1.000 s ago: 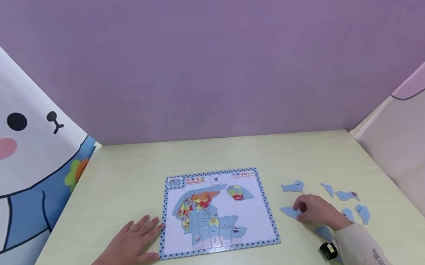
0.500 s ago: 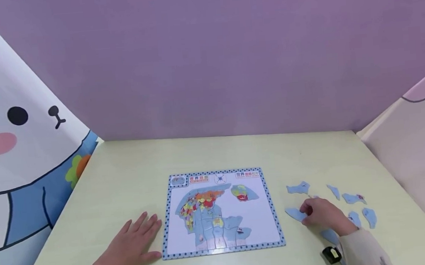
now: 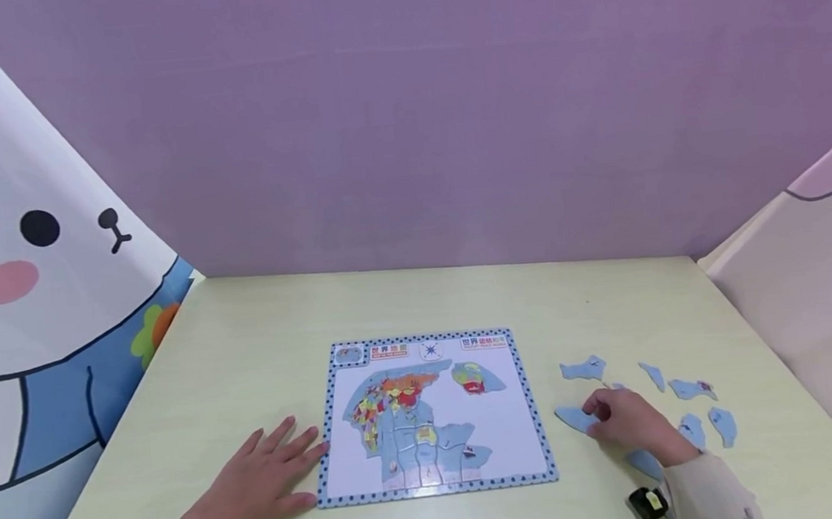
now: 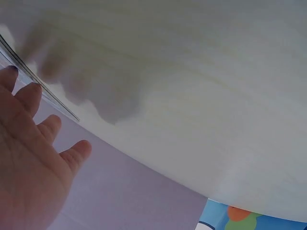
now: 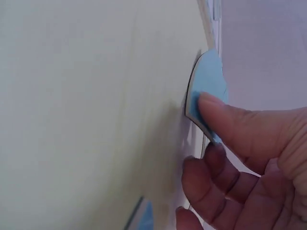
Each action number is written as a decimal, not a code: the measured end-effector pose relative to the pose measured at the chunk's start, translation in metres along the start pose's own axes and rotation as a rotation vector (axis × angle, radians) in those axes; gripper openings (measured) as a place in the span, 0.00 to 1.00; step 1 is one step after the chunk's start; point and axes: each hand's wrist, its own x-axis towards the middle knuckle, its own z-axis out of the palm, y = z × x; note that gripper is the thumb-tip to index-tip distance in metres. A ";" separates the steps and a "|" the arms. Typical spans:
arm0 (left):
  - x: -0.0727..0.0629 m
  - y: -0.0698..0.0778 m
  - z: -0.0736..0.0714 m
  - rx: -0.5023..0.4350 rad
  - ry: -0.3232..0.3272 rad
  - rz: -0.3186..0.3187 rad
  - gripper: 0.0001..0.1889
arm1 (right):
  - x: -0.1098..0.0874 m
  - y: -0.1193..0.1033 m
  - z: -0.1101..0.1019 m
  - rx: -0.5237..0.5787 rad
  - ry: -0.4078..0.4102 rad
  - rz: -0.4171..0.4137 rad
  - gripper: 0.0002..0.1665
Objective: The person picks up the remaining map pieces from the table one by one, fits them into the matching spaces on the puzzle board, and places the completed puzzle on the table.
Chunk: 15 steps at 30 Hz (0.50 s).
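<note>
A world-map jigsaw board (image 3: 507, 440) with a dotted blue border lies on the table, partly filled with blue and multicoloured pieces. My left hand (image 3: 261, 483) rests with spread fingers at the board's left edge, its fingertips at the border; in the left wrist view the hand (image 4: 33, 148) shows the same spread. Right of the board, my right hand (image 3: 634, 421) pinches a blue puzzle piece (image 3: 574, 419). In the right wrist view the thumb lies on top of that puzzle piece (image 5: 208, 79), with curled fingers at its lower edge; the fingertip contact beneath is hidden.
Several loose blue pieces lie around the right hand, among them a wavy piece (image 3: 583, 368), a small pointed piece (image 3: 652, 375) and a curved piece (image 3: 723, 426). One piece (image 3: 645, 463) lies partly under the right forearm, near a small black object (image 3: 649, 504) by the sleeve.
The head view has shifted slightly, so the whole scene sits a little to the right. Both hands stay nearly in place, the right fingers remaining at the same blue puzzle piece.
</note>
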 end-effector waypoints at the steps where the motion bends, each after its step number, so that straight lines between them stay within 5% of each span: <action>1: 0.000 0.000 0.000 0.000 -0.002 0.001 0.40 | 0.000 0.000 0.000 0.010 0.010 -0.010 0.11; 15: 0.006 0.004 0.002 0.024 -0.002 0.014 0.39 | -0.006 0.004 0.000 0.120 0.057 -0.057 0.04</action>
